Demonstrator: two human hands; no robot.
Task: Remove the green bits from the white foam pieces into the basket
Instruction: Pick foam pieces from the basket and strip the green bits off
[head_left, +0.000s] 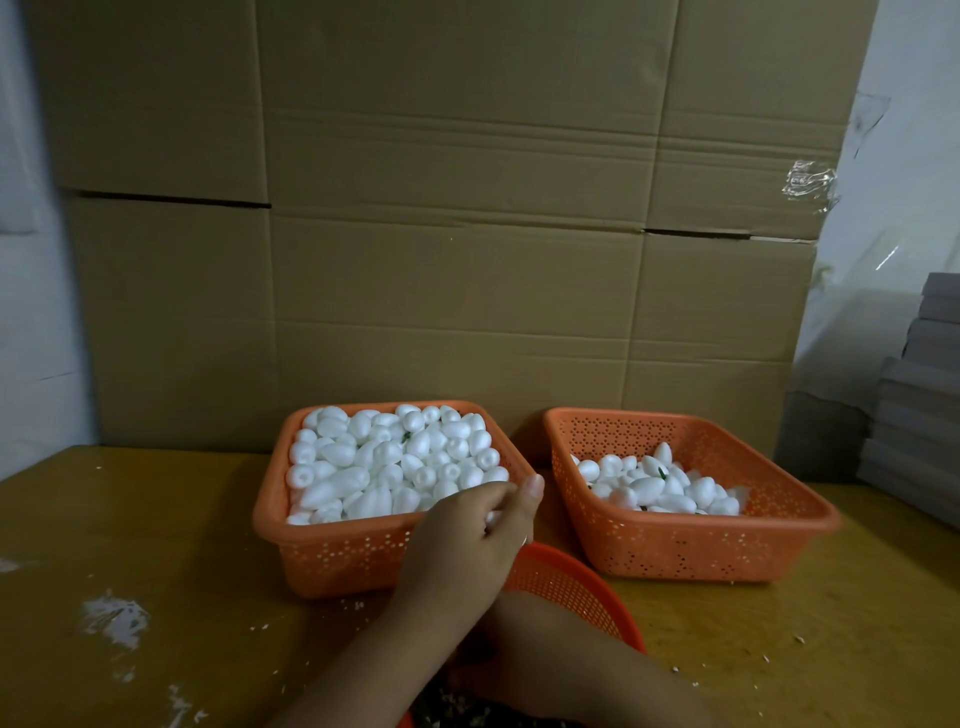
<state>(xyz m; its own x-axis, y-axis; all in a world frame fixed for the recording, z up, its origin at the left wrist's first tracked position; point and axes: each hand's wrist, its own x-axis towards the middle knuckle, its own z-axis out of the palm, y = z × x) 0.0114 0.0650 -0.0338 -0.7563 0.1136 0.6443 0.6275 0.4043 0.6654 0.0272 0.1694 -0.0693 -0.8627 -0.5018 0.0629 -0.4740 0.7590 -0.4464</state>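
We only see two bare forearms here, no sleeves, no watch, no gloves. The left hand (467, 525) has short, plain nails. The right arm (571, 670) shows just its forearm, and its hand is hidden from us.

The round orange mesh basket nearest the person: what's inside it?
Mostly hidden. Two forearms cross over the round orange mesh basket; only dark green bits speckled with white crumbs show at the bottom edge. The rest is covered.

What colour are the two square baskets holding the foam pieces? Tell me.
Orange, with perforated walls: the left basket and the right basket, seen in the head view.
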